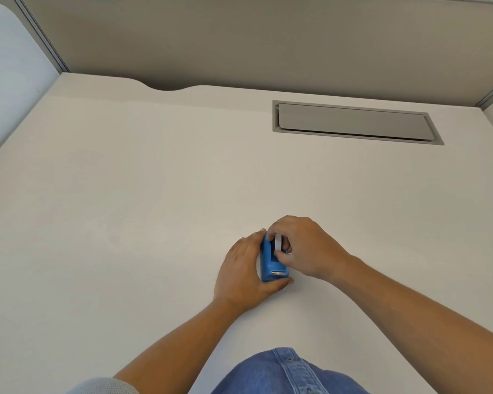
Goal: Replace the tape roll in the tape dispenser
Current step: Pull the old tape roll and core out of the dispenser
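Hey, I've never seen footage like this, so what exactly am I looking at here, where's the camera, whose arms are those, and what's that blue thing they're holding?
There is no machine here. The one picture comes from a camera worn on a person's head, looking forward and down, so the two bare arms coming in from the bottom are that person's own. They work at a pale desk with a grey hatch set into its far right part. The blue thing is a tape dispenser standing on the desk. The left hand wraps around its side and near end to steady it. The right hand pinches a white tape roll at the dispenser's top. Whether the roll is fully seated cannot be told. Nothing else lies on the desk in view.
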